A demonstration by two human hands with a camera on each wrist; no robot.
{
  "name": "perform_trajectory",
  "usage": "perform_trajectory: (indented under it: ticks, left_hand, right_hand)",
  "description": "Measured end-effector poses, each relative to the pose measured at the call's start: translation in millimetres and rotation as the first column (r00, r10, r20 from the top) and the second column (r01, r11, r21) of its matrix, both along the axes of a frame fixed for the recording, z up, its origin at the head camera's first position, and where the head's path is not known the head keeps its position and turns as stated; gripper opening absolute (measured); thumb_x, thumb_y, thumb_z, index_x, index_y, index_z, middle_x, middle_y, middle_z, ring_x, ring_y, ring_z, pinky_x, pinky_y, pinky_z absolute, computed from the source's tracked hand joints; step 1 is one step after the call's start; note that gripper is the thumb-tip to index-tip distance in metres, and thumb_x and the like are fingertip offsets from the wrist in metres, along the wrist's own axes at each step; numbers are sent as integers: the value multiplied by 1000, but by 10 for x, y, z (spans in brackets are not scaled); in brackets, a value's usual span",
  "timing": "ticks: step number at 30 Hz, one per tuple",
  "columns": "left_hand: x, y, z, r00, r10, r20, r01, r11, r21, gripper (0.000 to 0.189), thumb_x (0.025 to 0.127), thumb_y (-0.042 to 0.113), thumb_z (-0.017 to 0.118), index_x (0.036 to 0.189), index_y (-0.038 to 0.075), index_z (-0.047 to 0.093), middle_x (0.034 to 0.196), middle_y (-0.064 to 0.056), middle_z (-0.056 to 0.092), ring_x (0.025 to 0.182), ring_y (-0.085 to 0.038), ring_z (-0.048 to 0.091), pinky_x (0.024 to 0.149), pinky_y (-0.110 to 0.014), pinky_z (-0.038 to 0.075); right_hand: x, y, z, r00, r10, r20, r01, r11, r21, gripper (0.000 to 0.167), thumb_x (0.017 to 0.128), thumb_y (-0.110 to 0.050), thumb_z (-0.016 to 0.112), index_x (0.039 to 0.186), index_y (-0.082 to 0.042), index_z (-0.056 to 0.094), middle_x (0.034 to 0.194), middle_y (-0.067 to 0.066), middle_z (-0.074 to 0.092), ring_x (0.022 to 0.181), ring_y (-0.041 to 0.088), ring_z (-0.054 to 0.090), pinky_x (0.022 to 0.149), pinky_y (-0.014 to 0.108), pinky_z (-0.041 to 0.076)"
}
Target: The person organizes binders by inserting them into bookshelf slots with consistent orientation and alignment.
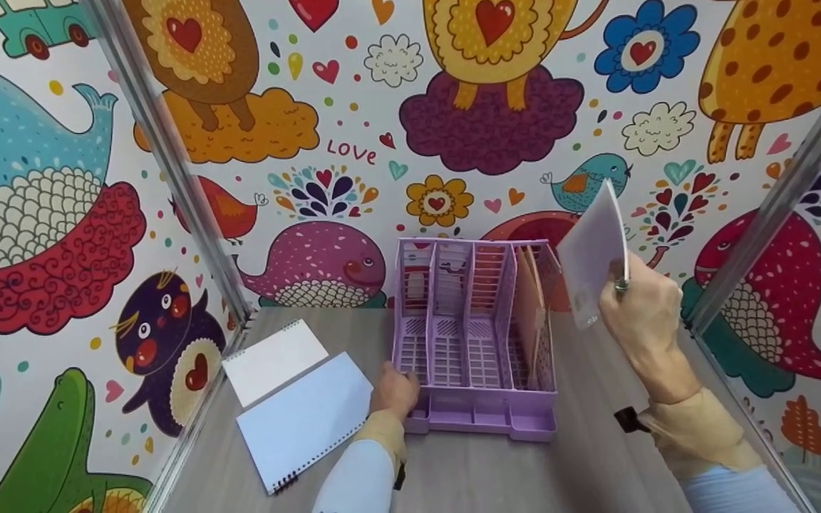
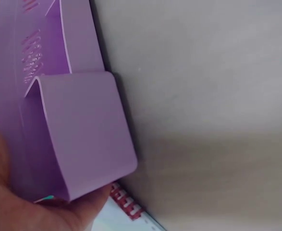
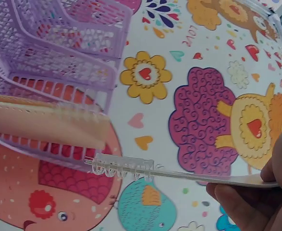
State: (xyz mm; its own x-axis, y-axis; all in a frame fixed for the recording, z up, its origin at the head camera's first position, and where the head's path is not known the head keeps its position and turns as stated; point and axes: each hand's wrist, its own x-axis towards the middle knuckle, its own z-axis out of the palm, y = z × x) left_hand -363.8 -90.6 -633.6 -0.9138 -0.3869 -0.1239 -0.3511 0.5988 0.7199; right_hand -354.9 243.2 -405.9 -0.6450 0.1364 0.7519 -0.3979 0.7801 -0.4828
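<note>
Right hand [image 1: 644,305] raised at head view's right, pinching thin white spiral-bound notebook [image 1: 591,260], left hand [image 1: 395,391] lower centre, gripping lilac plastic lattice organizer [image 1: 489,397], left wrist view, fingers [image 2: 93,201] round its corner, right wrist view, notebook pinched, lower right.

Two notebooks [image 1: 303,420] left of organizer [image 1: 492,410] on table [image 1: 474,477], bound paper [image 1: 528,306] in its rightmost compartment [image 1: 517,360], wall [image 1: 353,128] behind
</note>
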Motion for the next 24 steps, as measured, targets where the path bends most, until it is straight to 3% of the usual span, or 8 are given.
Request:
perform_trajectory:
  ticks: [6, 15, 21, 24]
  left_hand:
    - [-4, -1, 14, 999, 13, -34, -13, 1000, -17, 43, 105, 26, 66, 133, -6, 60, 122, -31, 76, 112, -51, 77, 101, -61, 61]
    - [9, 6, 14, 1000, 0, -11, 0, 1000, 3, 47, 106, 27, 65, 139, -7, 57, 123, -32, 75, 112, -50, 77, 103, -62, 61]
    - [19, -10, 10, 999, -19, -40, 19, 1000, 3, 49, 106, 26, 64, 140, -8, 57, 124, -33, 75, 114, -52, 76, 104, -62, 61]
    - [27, -23, 17, 999, -17, -32, 18, 1000, 18, 50, 106, 26, 64, 141, -8, 57, 125, -32, 75, 115, -51, 76, 105, -62, 61]
  right_hand:
    - [24, -122, 35, 998, 8, -67, -8, 1000, 1, 17, 104, -1, 66, 104, 14, 75, 97, 36, 81, 94, 57, 81, 71, 70, 65]
    - [-2, -376, -14, 997, 47, -56, -46, 999, 15, 16, 102, 0, 68, 105, 14, 76, 95, 34, 81, 83, 54, 83, 63, 64, 63]
    - [-47, -528, -17, 994, 61, -89, -59, 998, 19, 13, 98, 1, 68, 92, 11, 74, 78, 29, 79, 63, 41, 74, 55, 46, 50]
    - [-81, -613, -46, 995, 70, -65, -70, 997, 11, 13, 97, 2, 68, 88, 10, 72, 70, 25, 74, 58, 35, 66, 55, 39, 42]
